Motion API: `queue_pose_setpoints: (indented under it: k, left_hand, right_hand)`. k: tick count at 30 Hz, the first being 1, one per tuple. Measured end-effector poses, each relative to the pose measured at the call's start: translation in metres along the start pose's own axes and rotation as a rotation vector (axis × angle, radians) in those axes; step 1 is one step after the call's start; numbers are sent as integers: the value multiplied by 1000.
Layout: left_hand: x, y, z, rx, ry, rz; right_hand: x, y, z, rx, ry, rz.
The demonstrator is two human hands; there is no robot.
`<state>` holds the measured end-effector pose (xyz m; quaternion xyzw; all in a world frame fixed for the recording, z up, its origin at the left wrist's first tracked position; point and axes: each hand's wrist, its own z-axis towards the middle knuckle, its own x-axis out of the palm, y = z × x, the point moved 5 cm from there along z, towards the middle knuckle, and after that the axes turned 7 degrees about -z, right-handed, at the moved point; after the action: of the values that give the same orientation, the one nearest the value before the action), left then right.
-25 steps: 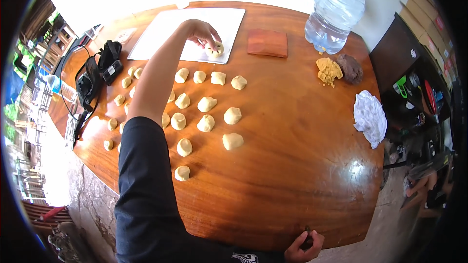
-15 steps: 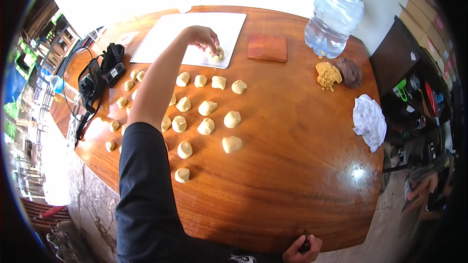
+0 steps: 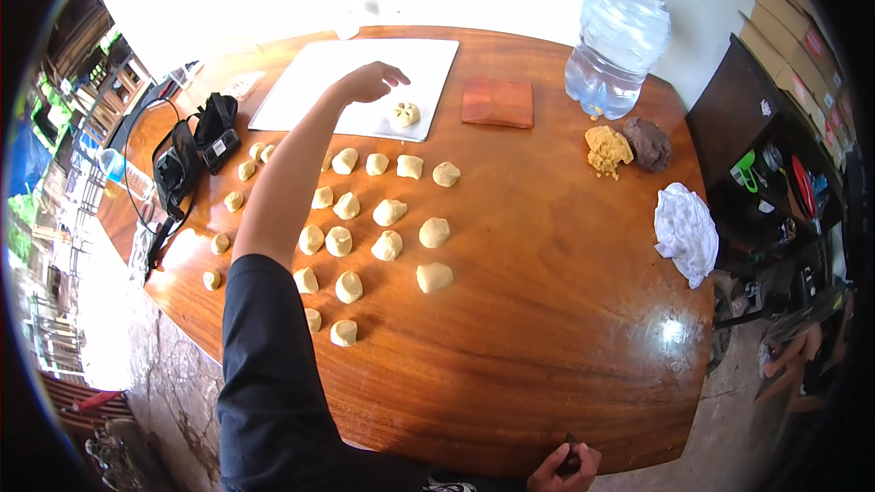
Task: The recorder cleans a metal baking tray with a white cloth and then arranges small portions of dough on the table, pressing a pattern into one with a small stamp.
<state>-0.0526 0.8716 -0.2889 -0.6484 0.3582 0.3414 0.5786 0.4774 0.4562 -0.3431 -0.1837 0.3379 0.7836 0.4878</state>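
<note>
My left hand hovers over the white tray at the back, fingers stretched out and holding nothing. Just below the fingertips, on the tray's near right part, lies a flower-shaped piece of dough with slits around it. Low at the table's front edge, my right hand is closed around a small dark object; only a pointed end shows, so its kind is unclear. Pale dough balls sit in loose rows nearer than the tray, some hidden behind my left arm.
Right of the tray lies a reddish-brown wooden board. A large water bottle stands at the back right, near a yellow lump, a dark brown lump and a white cloth. Black straps and a small device lie at left.
My left hand has let go of the flower-shaped dough and lifted away to the upper left, fingers extending. The dough stays on the tray. My right hand keeps its hold. The view has tilted slightly.
</note>
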Motion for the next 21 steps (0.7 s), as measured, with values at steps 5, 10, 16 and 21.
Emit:
queue_pose_setpoints:
  k: [5,10,16,21]
  left_hand:
    - [19,4,-13,81,-37,96]
    - [33,6,-23,160,-1,160]
    - [38,-1,-34,128,-72,209]
    - [37,-1,-32,126,-103,181]
  right_hand:
    - [0,-3,-2,-2,10,7]
    - [0,-2,-1,-3,10,27]
    - [1,-3,-6,3,-2,18]
    - [-1,0,-3,2,-13,20]
